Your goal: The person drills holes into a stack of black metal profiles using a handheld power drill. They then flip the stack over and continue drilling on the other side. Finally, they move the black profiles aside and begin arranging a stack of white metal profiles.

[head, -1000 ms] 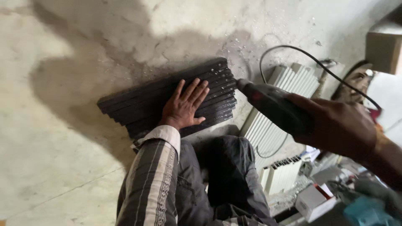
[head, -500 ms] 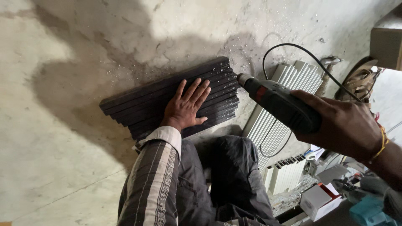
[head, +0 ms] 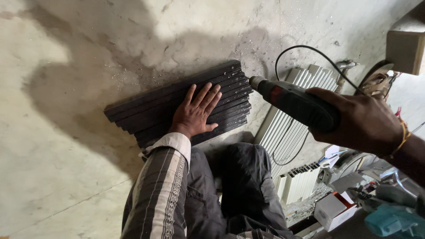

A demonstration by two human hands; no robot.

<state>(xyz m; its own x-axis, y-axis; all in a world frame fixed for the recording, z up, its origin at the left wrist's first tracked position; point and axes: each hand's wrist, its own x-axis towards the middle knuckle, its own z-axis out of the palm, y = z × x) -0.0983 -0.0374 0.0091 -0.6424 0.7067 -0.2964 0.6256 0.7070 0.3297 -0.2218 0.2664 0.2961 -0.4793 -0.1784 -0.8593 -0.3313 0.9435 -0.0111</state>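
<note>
Change: since the earlier frames we see the drill (head: 292, 102) nose holding at the right end of the strips (head: 177, 104), while our view has drifted a little so the stack sits slightly higher and further right; the left hand has stayed flat on it.

Left hand (head: 195, 113): we see it spread open, palm down, fingers fanned across the dark strips and pressing on them; it pinches nothing.

Right hand (head: 361, 119): we see it wrapped tight around the drill's rear body, fingers closed on it, a thin yellow band at the wrist.

Drill: dark body with a red band near the front, held nearly level and pointing left; its chuck touches or sits just beside the right end of the stack. We cannot make out the bit itself.

Strips: a flat pack of long black bars laid side by side on the floor (head: 66, 168), running from lower left to upper right, just ahead of our knee (head: 239, 177).

Cord (head: 305, 51): black, looping up from behind the drill and over the pale strips.

Pale strips (head: 283, 128): a ribbed, light-coloured bundle lying on the floor under the drill, right of the black pack.

Shavings (head: 261, 48): bright specks scattered on the concrete beyond the stack's right end.

Box (head: 332, 210): small, white with red, at lower right among cluttered tools.
</note>
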